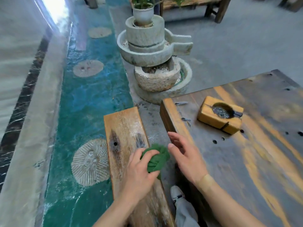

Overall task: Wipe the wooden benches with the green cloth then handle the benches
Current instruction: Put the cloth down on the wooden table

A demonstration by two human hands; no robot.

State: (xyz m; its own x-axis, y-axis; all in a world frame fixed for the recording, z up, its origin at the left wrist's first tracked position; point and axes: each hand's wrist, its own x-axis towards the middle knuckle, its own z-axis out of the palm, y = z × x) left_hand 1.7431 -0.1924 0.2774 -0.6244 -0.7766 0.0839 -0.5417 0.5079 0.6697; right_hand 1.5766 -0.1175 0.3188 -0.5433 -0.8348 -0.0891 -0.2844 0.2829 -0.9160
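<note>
Green cloth [155, 158] bunched on the bench [126, 136], near its right edge, toward the table [246, 161]. Left hand [141, 174] grips the cloth, fingers curled over the wad. Right hand [185, 158] empty, fingers spread, just beside the cloth over the gap. Bench surface looks streaked. Risk: a balled cloth wipes only a narrow strip, so patches go missed; a stroke near the edge could drop it to the floor.
</note>
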